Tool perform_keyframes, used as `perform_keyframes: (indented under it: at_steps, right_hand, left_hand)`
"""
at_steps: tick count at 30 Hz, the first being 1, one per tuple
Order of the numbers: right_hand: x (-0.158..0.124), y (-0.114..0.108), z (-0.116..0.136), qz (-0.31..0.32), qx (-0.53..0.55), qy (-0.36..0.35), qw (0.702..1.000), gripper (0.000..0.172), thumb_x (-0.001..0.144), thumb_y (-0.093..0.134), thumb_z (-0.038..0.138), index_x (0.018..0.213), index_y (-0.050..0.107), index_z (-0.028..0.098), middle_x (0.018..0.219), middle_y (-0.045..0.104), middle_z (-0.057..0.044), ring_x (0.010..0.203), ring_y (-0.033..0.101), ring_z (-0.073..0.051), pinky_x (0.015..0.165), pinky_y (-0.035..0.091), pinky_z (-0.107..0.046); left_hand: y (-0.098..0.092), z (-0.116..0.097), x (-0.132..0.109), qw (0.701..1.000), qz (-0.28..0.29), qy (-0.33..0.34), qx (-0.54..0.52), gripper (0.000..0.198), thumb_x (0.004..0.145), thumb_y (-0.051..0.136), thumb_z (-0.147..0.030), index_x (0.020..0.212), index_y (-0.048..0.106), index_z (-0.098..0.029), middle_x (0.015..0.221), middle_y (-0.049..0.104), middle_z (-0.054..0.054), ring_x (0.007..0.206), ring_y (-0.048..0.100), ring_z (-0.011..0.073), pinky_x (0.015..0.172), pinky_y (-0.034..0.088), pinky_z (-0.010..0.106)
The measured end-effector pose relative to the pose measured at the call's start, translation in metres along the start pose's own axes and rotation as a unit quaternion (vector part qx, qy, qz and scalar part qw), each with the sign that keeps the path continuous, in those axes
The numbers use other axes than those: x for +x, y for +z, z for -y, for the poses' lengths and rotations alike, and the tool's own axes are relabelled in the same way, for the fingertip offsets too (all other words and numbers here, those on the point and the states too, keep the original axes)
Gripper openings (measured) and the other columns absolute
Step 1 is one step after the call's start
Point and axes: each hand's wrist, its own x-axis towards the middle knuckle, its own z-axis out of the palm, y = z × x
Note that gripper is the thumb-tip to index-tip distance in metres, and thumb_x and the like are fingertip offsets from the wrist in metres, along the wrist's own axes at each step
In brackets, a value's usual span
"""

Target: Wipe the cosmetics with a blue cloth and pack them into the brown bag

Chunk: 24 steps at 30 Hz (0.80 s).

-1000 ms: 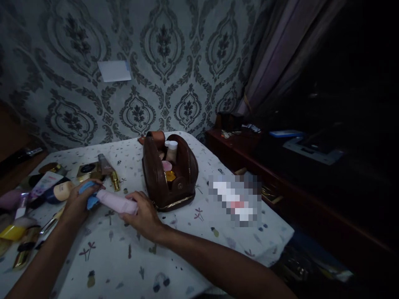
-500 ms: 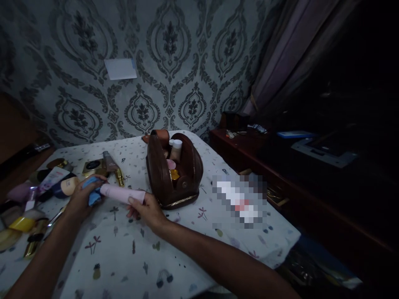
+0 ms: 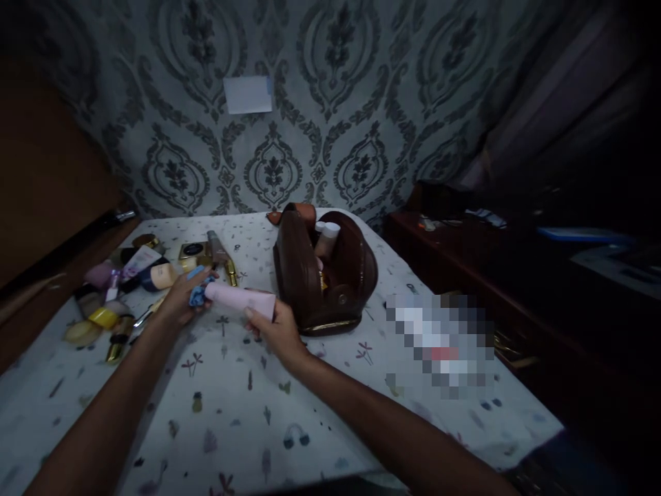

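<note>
One pale pink tube point(image 3: 240, 300) is held slantwise between the left hand point(image 3: 182, 297) and the right hand point(image 3: 281, 334), seemingly just above the counter point(image 3: 248, 441). The right hand grips its wide, flat end, thumb on top and fingers beneath. The left hand is closed around a bunched blue cloth point(image 3: 197, 295) that touches the narrower end; how tightly those fingers press is too dim to tell.

The step in hand looks like wiping the tube, with the cloth at the narrow end. From this hold, cleaning more of its surface would call for a steady right grip and a light left one, sliding the cloth along or turning the tube within it; reaching the flat end would need the right fingers to shift.

Just beyond the right hand stands an open brown bag point(image 3: 299, 275) with a white-capped bottle point(image 3: 327, 241) inside. Left of the tube lie assorted cosmetics, among them a peach-and-navy bottle point(image 3: 161, 277) near the left hand and a yellow item point(image 3: 104, 317) farther off.
</note>
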Motion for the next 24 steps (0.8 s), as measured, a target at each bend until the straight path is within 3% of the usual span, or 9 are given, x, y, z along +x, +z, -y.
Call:
perform_keyframes:
  at_steps: [4,9,13,20,24]
  right_hand:
    - [0.001,0.003,0.003,-0.029,0.063,0.031,0.997,0.049,0.064,0.082,0.039,0.104,0.067,0.015,0.065,0.062,0.003,0.053,0.052,-0.010,0.047,0.041,-0.022]
    - [0.003,0.005,0.006,-0.069,0.147,0.053,0.985,0.046,0.056,0.089,0.039,0.089,0.068,0.015,0.067,0.064,0.003,0.054,0.052,-0.009,0.050,0.042,-0.022]
    - [0.003,0.006,0.009,-0.073,0.180,0.068,0.979,0.046,0.053,0.092,0.038,0.083,0.065,0.016,0.069,0.062,0.003,0.056,0.052,-0.009,0.052,0.042,-0.023]
    - [0.002,0.004,0.011,-0.065,0.180,0.058,0.980,0.046,0.061,0.089,0.044,0.091,0.065,0.018,0.081,0.065,0.001,0.063,0.056,-0.010,0.050,0.041,-0.021]
    - [0.003,0.002,0.007,-0.033,0.145,0.053,0.987,0.042,0.068,0.084,0.047,0.090,0.065,0.017,0.073,0.063,0.001,0.059,0.054,-0.010,0.051,0.041,-0.021]
  left_hand:
    - [0.002,0.004,0.001,0.999,0.011,0.015,-0.048,0.037,0.072,0.075,-0.049,0.082,0.060,-0.016,0.045,0.052,-0.007,0.029,0.042,0.0061,0.026,0.025,0.014]
    - [-0.001,0.006,0.002,0.997,0.051,0.005,-0.052,0.036,0.068,0.080,-0.044,0.080,0.061,-0.016,0.053,0.056,-0.005,0.033,0.044,0.0051,0.029,0.033,0.015]
    - [-0.002,0.001,-0.007,0.993,0.117,-0.004,-0.030,0.036,0.066,0.083,-0.043,0.080,0.065,-0.014,0.059,0.059,-0.003,0.040,0.049,0.0084,0.033,0.041,0.019]
    - [-0.002,0.006,-0.014,0.969,0.245,-0.036,0.010,0.048,0.069,0.080,-0.056,0.098,0.068,-0.020,0.078,0.070,0.004,0.057,0.067,0.0175,0.047,0.050,0.024]
    - [0.002,0.009,-0.016,0.957,0.288,-0.043,0.019,0.056,0.067,0.081,-0.060,0.104,0.068,-0.021,0.087,0.073,0.007,0.065,0.069,0.0205,0.057,0.054,0.028]
